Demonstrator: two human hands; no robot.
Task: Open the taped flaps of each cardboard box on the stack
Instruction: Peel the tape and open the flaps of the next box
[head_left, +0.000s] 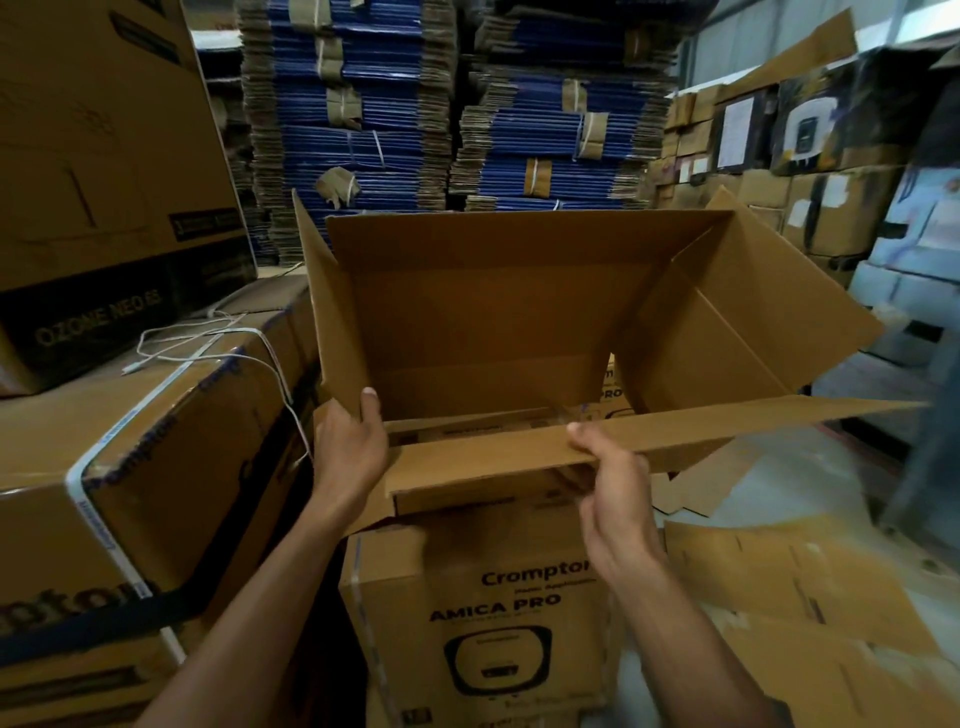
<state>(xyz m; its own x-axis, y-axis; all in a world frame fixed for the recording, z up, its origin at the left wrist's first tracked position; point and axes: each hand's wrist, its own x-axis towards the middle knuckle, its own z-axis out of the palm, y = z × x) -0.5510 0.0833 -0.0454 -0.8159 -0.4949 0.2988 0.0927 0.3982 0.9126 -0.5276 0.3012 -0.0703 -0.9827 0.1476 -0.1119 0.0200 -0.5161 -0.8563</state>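
An empty brown cardboard box (509, 312) is held tilted toward me, its flaps spread open and its inside bare. My left hand (350, 441) grips the box's left wall, thumb inside. My right hand (608, 467) pinches the near flap (727, 431), which juts out flat to the right. Below it stands a closed box printed "Crompton AMICA PRO" (483, 623), which carries the open one.
Taped Crompton boxes (156, 467) with a loose white strap (208, 338) stack up at my left, under an "OZONE NEO" carton (104, 182). Bundles of flattened blue cartons (467, 104) rise behind. Flattened cardboard (805, 597) lies on the floor at right; more boxes line the right wall.
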